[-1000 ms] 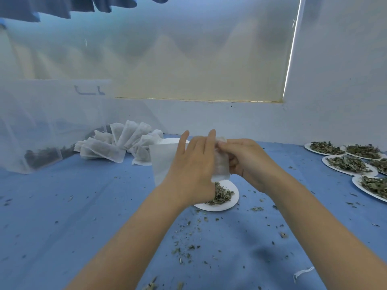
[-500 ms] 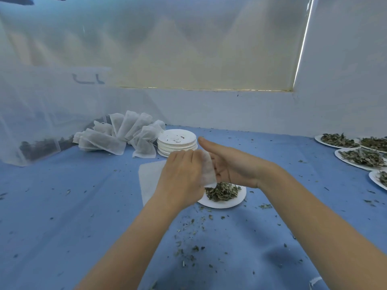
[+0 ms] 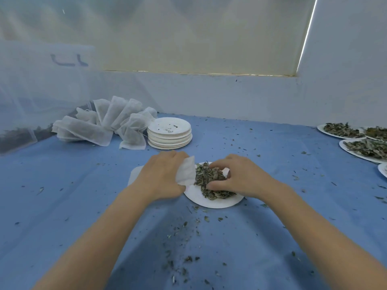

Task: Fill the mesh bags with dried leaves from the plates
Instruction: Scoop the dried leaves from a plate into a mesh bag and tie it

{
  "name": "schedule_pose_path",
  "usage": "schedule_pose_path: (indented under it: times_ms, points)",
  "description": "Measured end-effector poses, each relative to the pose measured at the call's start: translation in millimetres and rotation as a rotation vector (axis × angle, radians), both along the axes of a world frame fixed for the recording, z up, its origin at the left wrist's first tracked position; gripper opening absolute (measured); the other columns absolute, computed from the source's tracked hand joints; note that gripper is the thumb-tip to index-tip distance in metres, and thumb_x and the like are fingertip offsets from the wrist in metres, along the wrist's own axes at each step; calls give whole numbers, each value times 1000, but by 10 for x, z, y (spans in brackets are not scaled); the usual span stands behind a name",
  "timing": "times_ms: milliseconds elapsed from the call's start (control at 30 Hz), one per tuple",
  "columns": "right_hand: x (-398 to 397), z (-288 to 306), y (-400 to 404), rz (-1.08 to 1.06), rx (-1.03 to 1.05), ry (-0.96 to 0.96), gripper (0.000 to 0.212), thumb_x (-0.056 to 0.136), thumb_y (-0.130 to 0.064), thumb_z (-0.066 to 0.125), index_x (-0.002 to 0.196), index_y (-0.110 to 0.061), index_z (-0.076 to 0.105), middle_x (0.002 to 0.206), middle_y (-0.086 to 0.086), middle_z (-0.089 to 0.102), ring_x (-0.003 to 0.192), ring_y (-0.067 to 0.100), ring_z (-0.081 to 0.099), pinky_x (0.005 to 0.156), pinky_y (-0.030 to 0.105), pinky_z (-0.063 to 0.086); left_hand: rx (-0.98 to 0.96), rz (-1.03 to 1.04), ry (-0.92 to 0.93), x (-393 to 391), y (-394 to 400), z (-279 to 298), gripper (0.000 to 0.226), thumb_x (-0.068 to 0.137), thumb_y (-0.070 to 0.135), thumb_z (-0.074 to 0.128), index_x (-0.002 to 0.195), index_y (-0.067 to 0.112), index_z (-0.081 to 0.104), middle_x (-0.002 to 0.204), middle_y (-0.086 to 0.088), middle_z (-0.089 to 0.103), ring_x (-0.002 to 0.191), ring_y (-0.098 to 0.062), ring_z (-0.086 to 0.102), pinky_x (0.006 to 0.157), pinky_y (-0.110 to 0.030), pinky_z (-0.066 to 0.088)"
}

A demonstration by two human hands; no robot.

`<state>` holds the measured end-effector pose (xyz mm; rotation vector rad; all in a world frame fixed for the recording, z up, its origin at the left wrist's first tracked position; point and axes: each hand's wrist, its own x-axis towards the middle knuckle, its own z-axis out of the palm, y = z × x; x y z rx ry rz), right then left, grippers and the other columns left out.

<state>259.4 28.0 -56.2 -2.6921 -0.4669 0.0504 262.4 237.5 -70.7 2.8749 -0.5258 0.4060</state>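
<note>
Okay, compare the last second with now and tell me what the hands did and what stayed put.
Both hands came down from above the small white plate. The right hand let go of the white mesh bag and now curls its fingers into the pile of dried green leaves. The left hand kept its grip on the bag, now beside the pile. The stack of empty white plates stayed put.

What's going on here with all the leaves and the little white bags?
A person is packing dried leaves into mesh bags. The left hand grips an open mesh bag at the edge of a white plate, while the right hand curls its fingers round the pile of dried leaves on it. Further back lie filled bags beside a stack of emptied plates; more plates of leaves wait at the right on the blue cloth.
</note>
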Motion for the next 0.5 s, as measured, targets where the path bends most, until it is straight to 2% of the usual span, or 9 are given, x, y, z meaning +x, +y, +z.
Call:
schedule_pose_path:
  times_ms: [100, 233, 367, 500]
  points:
    - [10, -92, 79, 0, -91, -81, 53, 76, -54, 67, 125, -37, 54, 106, -6, 47, 93, 11, 44, 78, 27, 38, 23, -23, -13, 53, -39, -41, 59, 73, 31, 64, 127, 26, 41, 118, 5, 50, 110, -21, 46, 92, -32, 34]
    - [35, -155, 108, 55, -118, -161, 35, 86, -40, 63, 120, -29, 61, 111, -2, 56, 98, 14, 51, 78, 23, 38, 17, -12, -53, 104, -47, -121, 57, 70, 32, 64, 122, 23, 43, 107, 3, 48, 102, -22, 46, 83, -29, 32]
    - [61, -59, 30, 37, 72, -222, 18, 84, -33, 69, 101, -30, 72, 95, -6, 63, 86, 9, 54, 76, 20, 42, -55, -5, -53, 112, -44, -191, 56, 70, 36, 65, 121, 25, 42, 105, 6, 48, 100, -19, 47, 83, -29, 32]
    - [68, 56, -25, -10, 341, -295, 10, 78, -30, 75, 86, -35, 73, 85, -14, 67, 77, -2, 56, 71, 8, 42, -170, 4, -57, 83, -95, -242, 55, 69, 33, 67, 118, 27, 44, 104, 7, 49, 99, -20, 49, 81, -28, 31]
